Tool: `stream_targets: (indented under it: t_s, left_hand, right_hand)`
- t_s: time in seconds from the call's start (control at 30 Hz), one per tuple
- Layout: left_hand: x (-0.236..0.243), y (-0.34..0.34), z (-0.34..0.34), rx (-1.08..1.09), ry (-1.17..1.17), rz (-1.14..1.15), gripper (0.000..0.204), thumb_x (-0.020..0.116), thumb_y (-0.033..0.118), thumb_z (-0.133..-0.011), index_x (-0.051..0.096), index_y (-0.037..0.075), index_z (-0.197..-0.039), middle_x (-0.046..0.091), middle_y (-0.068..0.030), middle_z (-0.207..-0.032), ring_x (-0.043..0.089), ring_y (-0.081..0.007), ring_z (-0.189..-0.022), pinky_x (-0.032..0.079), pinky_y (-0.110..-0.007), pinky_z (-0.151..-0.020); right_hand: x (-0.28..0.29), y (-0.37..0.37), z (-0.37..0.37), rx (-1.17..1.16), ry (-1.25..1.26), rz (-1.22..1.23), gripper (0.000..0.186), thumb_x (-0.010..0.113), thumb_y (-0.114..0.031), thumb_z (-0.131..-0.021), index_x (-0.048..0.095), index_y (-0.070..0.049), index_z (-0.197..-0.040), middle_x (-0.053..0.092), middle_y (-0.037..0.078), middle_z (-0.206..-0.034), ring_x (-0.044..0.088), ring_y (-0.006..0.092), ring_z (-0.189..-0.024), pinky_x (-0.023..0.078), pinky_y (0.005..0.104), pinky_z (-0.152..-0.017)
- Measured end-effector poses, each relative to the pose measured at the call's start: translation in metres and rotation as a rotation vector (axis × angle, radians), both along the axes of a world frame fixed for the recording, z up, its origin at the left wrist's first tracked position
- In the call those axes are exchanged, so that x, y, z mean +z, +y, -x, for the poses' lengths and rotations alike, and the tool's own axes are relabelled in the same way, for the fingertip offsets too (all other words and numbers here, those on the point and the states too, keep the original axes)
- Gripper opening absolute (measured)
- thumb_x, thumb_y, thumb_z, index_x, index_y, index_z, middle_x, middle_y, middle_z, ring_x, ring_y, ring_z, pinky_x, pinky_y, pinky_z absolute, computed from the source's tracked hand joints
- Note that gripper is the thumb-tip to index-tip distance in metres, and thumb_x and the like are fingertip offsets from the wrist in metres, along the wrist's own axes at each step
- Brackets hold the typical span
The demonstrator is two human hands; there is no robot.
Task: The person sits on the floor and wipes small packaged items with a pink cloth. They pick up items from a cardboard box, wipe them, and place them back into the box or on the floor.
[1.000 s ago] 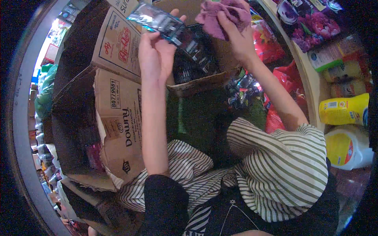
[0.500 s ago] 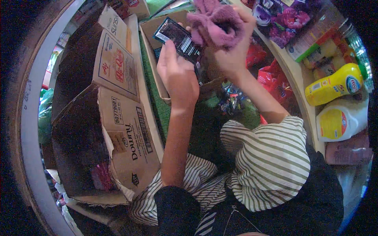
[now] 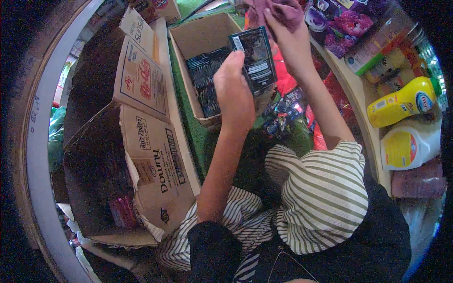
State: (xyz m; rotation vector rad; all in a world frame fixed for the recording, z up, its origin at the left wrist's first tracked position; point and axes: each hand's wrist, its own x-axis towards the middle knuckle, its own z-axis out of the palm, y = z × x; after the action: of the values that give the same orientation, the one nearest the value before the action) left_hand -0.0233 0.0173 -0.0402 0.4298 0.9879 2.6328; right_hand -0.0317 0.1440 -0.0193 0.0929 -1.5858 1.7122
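1. Setting: shop floor with green matting [image 3: 188, 127] showing between cardboard cartons; a shelf edge [image 3: 358, 104] curves along the 2 to 4 o'clock side, carrying a yellow squeeze bottle [image 3: 401, 101], a white jug with yellow label [image 3: 408, 148] and purple flowered pouches [image 3: 339, 28].
2. Obscured: the upper rim cuts off the mauve cloth [image 3: 278, 9] and the right hand's fingertips; whether those fingers press or pinch the cloth cannot be told. Interior of the large open carton [image 3: 141, 155] at 9 o'clock is dark, contents unclear. Loose shiny packets [image 3: 288, 113] near centre are too small to identify.
3. Item: flat dark sachet [image 3: 257, 59], glossy, black with teal edging and a pale printed panel, held upright at 12 o'clock above the small open box [image 3: 198, 52].
4. Left hand [image 3: 233, 92]: raised, back towards the camera, fingers pressed together pinching the sachet's left edge.
5. Right hand [image 3: 290, 40]: at 1 o'clock, against the cloth, just beside the sachet's upper right corner.
6. Small open box: holds rows of similar dark sachets, stacked on edge.
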Motion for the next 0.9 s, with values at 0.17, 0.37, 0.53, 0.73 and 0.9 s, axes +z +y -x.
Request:
stream_targets:
  t_s: [0.17,0.37,0.53,0.73,0.9]
  left_hand:
    - [0.020,-0.020,-0.002,0.239,0.179,0.170,0.015,0.053,0.015,-0.088,0.060,0.001,-0.088,0.058,0.0011,-0.079,0.052,-0.0050,-0.070,0.043,-0.020,-0.064]
    - [0.017,-0.036,0.013,0.424,0.335,0.294,0.008,0.056,0.008,-0.085,0.059,0.000,-0.085,0.057,0.0014,-0.078,0.050,-0.0031,-0.068,0.042,-0.018,-0.062]
    - [0.025,-0.040,0.017,0.495,0.288,0.156,0.012,0.054,0.012,-0.088,0.055,0.002,-0.083,0.056,-0.0001,-0.079,0.050,-0.0048,-0.072,0.042,-0.020,-0.066]
    - [0.024,-0.043,0.020,0.368,0.398,0.281,0.012,0.050,0.013,-0.090,0.051,0.002,-0.088,0.056,-0.0020,-0.083,0.051,-0.0064,-0.073,0.042,-0.021,-0.066]
    - [0.019,-0.037,0.021,0.308,0.277,0.121,0.017,0.047,0.015,-0.090,0.055,0.000,-0.092,0.061,-0.0080,-0.088,0.059,-0.0131,-0.078,0.047,-0.025,-0.072]
  right_hand:
    - [-0.006,-0.009,-0.010,0.365,0.054,0.386,0.041,0.048,-0.024,-0.089,0.041,-0.003,-0.124,0.050,0.011,-0.120,0.051,0.0220,-0.109,0.041,0.0341,-0.093]
    - [-0.013,-0.031,-0.010,0.325,0.027,0.028,0.045,0.051,-0.024,-0.086,0.041,-0.001,-0.123,0.048,0.011,-0.124,0.046,0.0195,-0.114,0.035,0.0326,-0.097]
    - [-0.021,-0.022,-0.007,0.063,-0.074,-0.134,0.041,0.060,-0.013,-0.081,0.045,-0.001,-0.117,0.052,0.008,-0.115,0.050,0.0136,-0.106,0.039,0.0270,-0.091]
    - [-0.009,-0.031,-0.012,0.197,-0.149,-0.080,0.036,0.061,-0.014,-0.082,0.050,-0.003,-0.115,0.053,0.007,-0.114,0.051,0.0125,-0.104,0.040,0.0252,-0.090]
    - [-0.008,-0.034,-0.009,0.833,-0.026,0.620,0.036,0.052,-0.019,-0.085,0.048,-0.002,-0.118,0.049,0.012,-0.122,0.050,0.0201,-0.109,0.038,0.0304,-0.094]
